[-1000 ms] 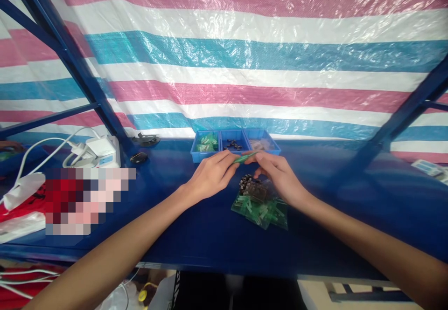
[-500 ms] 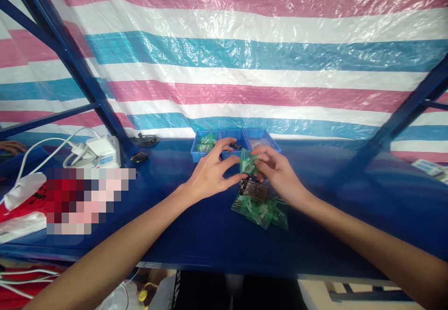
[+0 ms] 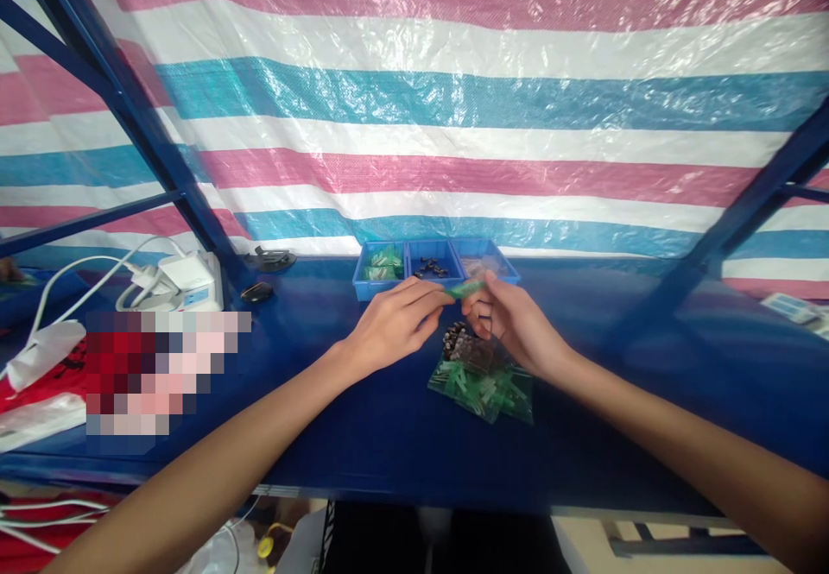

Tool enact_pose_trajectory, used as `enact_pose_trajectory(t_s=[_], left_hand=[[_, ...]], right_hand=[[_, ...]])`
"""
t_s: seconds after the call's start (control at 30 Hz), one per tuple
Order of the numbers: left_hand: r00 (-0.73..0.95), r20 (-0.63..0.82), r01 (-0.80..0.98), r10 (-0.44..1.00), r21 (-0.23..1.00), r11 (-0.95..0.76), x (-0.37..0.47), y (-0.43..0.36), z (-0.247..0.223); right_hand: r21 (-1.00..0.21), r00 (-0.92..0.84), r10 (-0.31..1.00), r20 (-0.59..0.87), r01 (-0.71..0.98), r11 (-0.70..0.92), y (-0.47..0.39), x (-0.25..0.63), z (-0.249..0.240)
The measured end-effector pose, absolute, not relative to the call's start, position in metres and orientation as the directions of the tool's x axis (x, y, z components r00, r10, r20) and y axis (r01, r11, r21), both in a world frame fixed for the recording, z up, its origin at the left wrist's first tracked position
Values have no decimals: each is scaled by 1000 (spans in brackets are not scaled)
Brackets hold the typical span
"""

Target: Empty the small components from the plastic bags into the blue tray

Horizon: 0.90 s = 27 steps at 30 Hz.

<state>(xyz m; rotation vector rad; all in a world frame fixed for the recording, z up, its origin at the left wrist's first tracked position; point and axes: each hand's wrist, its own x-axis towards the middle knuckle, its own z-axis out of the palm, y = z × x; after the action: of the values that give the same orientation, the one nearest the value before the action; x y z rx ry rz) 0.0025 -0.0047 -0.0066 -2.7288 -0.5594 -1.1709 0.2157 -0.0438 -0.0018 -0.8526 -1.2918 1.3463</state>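
Between my two hands is a small green plastic bag (image 3: 467, 288), now seen nearly edge-on. My left hand (image 3: 402, 319) pinches its left end. The fingers of my right hand (image 3: 511, 319) are curled around the other end. Just below them on the blue table lie larger green bags (image 3: 483, 391) of pale strips, with a clear bag (image 3: 467, 350) of small dark pieces on top. Behind my hands stand blue bins: the left bin (image 3: 382, 285) holds green bags, the middle bin (image 3: 433, 253) loose dark pieces, the right bin (image 3: 509, 274) clear bags.
A white power strip (image 3: 211, 285) with plugs and cables sits at the left, near a black mouse-like object (image 3: 257, 292). Red and white packaging (image 3: 48, 384) lies closer on that side. Blue frame posts (image 3: 148, 138) and a striped plastic sheet (image 3: 453, 108) stand behind the table (image 3: 635, 401).
The small green bag has turned from facing me to nearly edge-on. My left fingers have closed onto its end, and the middle bin shows more fully.
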Motion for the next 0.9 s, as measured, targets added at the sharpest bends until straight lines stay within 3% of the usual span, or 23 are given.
enact_pose_trajectory(t_s=[0.2,0.37,0.5,0.7,0.9], left_hand=[[591,685,469,426,138,-873,1,-4,-6],[592,629,540,504,155,-827,0,-4,-6],[630,612,493,478,160,-855,3,-7,-4],[574,629,526,523,206,-825,4,-6,-6],[461,603,509,651,420,-751,2,-3,-7]], right_hand=[[-960,-182,957,227,127,251,-45,216,-3],[-815,-182,894,409,368,448,-51,214,-1],[-740,-228,837,497,393,546,-56,212,3],[-797,-191,874,447,358,486,-53,213,0],[-846,-116,909,400,336,414,-45,216,-8]])
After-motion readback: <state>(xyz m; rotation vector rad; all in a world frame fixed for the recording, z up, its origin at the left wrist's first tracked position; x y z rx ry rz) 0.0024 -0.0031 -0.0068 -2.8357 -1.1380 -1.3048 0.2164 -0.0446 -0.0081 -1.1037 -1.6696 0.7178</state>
